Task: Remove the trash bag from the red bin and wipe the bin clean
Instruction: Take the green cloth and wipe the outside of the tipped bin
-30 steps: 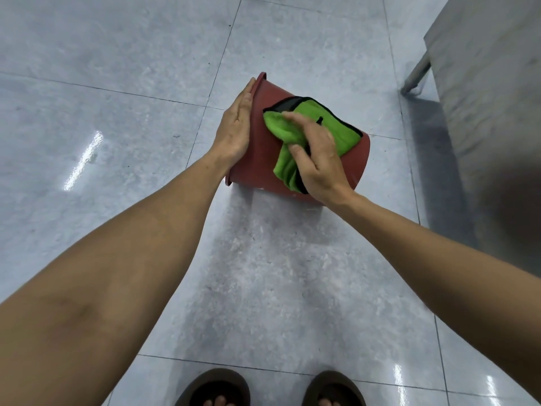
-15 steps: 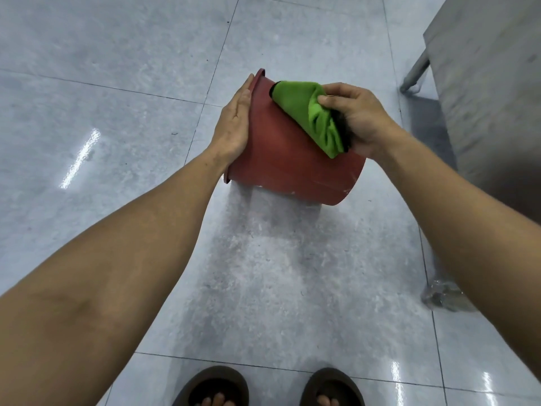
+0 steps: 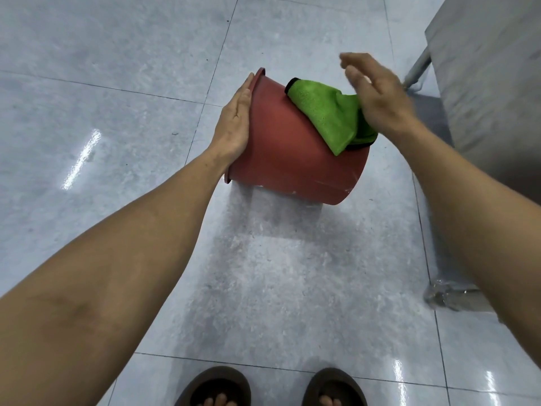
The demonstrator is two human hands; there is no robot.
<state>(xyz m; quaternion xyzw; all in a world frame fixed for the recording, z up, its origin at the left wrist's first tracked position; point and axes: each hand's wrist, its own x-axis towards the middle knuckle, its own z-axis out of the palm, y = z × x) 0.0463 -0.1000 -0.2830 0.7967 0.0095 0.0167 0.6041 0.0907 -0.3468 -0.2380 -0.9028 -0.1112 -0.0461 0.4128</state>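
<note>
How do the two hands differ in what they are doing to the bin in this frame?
The left hand lies flat with straight fingers against the rim end of the red bin; the right hand is at the green cloth draped over the bin's side. The left hand is sharp, the right hand motion-blurred. The left touches the bin bare; whether the right grips the cloth cannot be told. Both are bare.

Floor (image 3: 102, 118): glossy pale grey tiles with thin dark joints, streaked with light reflections.
Sandals (image 3: 215, 386): a dark brown pair at the bottom edge, toes showing.
Grey furniture (image 3: 494, 68): upper right, with a slanted metal leg (image 3: 417, 67) beneath it.
Clear plastic (image 3: 448, 297): crumpled on the tiles at right.
</note>
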